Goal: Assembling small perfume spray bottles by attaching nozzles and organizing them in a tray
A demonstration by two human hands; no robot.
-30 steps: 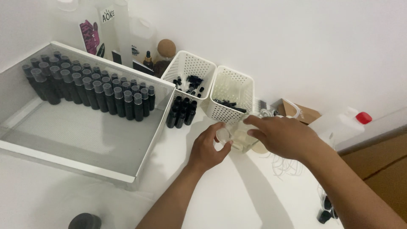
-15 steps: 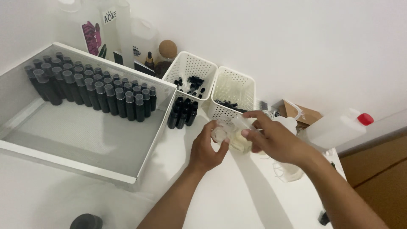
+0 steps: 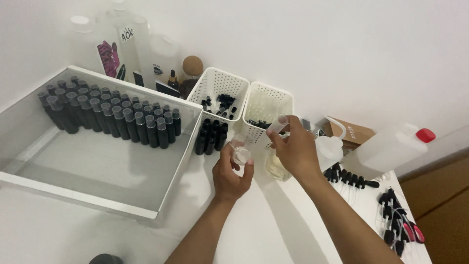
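Observation:
My left hand holds a small clear glass bottle upright above the white table. My right hand grips a thin clear tube, likely a dropper or pipette, raised just right of the bottle. Below the right hand stands a clear beaker with pale yellow liquid. The two hands are close together, in front of two white perforated baskets.
A shallow white tray at left holds several dark capped bottles. Baskets hold black caps. A group of black bottles stands beside the tray. A white jug with red cap and black pump tops lie at right.
My right hand has lifted off the beaker area and risen with the thin tube. My left hand has raised the small bottle slightly. The view has shifted a little.

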